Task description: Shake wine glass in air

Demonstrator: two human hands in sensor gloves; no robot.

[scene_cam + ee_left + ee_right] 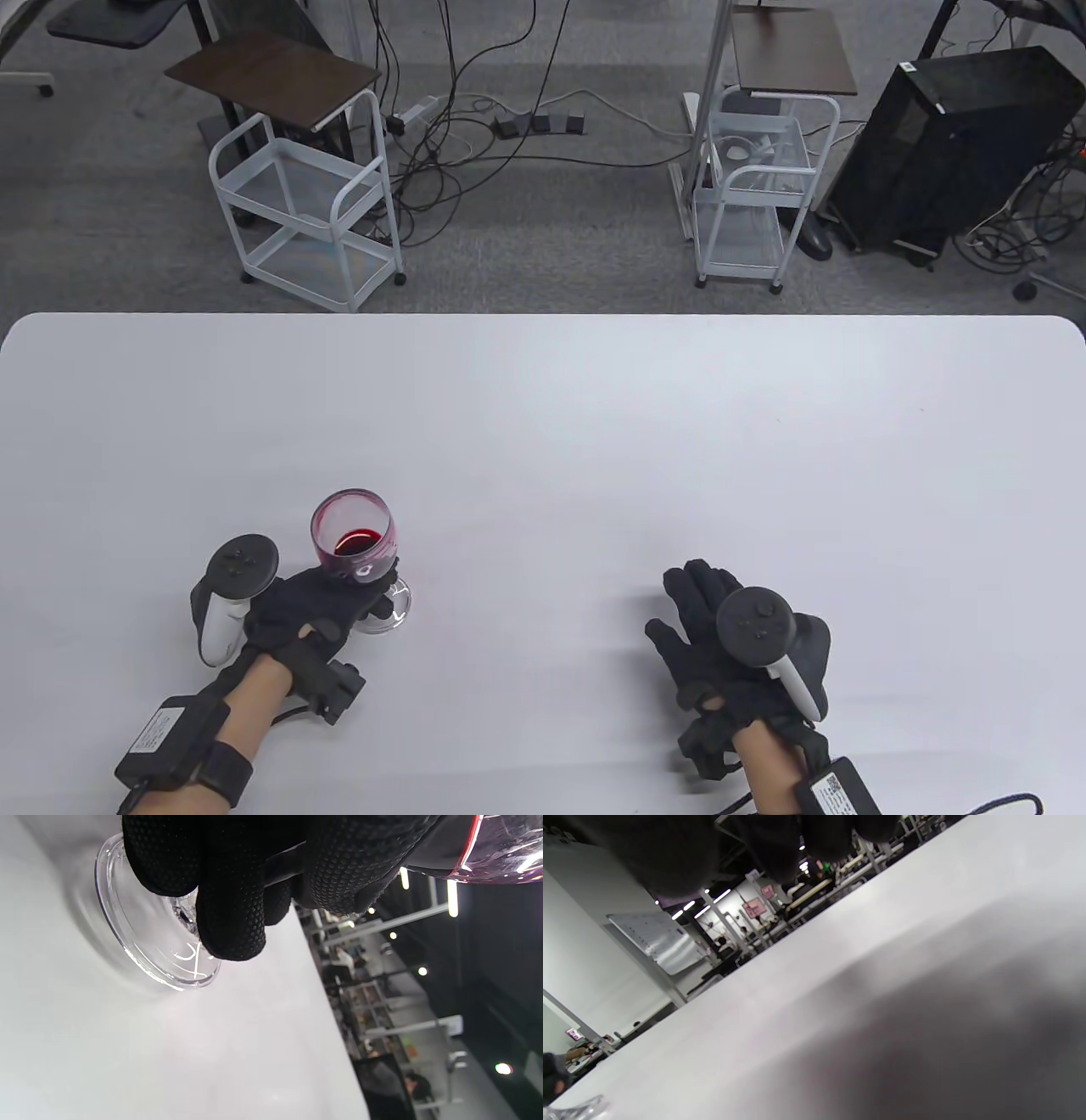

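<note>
A clear wine glass (355, 535) with a little red wine in its bowl stands out at the front left of the white table (594, 424). My left hand (373, 587) grips its stem just under the bowl. In the left wrist view my fingers (231, 921) wrap the stem above the round foot (144, 955), and the bowl (500, 853) shows at the top right. The foot is at or just above the table; I cannot tell if it touches. My right hand (691, 607) rests flat on the table at the front right, fingers stretched out, holding nothing.
Beyond the table's far edge stand two white wire carts (305, 212) (751, 187), a black computer case (942, 144) and loose cables on the floor. The glass foot (577, 1109) shows in the right wrist view's bottom left corner.
</note>
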